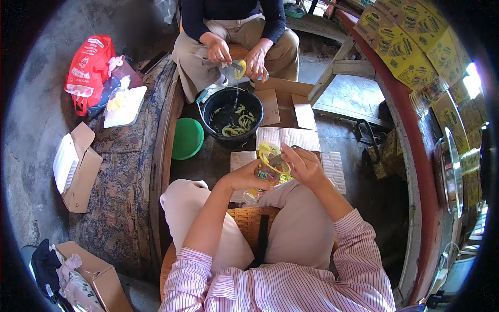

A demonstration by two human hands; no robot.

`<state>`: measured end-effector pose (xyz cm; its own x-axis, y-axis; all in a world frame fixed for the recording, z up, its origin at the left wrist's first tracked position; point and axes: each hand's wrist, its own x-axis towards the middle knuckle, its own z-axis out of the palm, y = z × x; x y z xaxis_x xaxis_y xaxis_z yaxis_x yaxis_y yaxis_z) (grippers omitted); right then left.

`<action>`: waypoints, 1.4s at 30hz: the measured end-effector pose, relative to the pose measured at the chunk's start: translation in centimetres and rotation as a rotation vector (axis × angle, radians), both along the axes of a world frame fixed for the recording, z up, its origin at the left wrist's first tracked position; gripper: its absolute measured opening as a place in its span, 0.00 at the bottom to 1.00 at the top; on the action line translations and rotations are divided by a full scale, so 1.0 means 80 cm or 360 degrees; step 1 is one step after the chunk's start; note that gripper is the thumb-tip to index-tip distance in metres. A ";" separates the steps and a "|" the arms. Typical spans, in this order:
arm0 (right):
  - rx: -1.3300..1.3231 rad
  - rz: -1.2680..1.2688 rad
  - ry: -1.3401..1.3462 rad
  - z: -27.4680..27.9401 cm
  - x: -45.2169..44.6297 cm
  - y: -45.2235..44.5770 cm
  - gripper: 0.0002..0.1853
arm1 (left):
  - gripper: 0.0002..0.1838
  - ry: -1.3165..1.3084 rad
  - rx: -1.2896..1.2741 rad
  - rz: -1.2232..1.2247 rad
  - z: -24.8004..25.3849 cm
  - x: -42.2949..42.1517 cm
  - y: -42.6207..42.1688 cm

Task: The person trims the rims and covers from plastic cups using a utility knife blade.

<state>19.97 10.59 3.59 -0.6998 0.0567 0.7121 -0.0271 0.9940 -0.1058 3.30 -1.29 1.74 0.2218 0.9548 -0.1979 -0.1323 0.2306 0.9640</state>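
Observation:
My left hand (248, 177) is wrapped round a clear plastic cup (268, 173) with a yellow rim and a printed label. The cup is tilted over my lap. My right hand (305, 165) is closed at the cup's rim on a flat, dark grey blade (278, 161), whose handle is hidden by my fingers. Below my hands, yellow-green strips (285, 178) and another clear cup (252, 195) show in part.
Across from me a person (236, 31) holds a yellow-rimmed cup (238, 69) over a black bucket (211, 127) with yellow-green strips inside. A green lid (187, 138) lies beside it. An open carton (291, 88) and flattened cardboard (332, 169) lie ahead; a patterned bench (122, 171) runs left.

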 end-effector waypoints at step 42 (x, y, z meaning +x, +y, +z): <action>-0.0257 -0.0350 0.0170 -0.026 0.011 0.025 0.30 | 0.34 0.0259 0.0366 0.0431 -0.014 0.016 0.040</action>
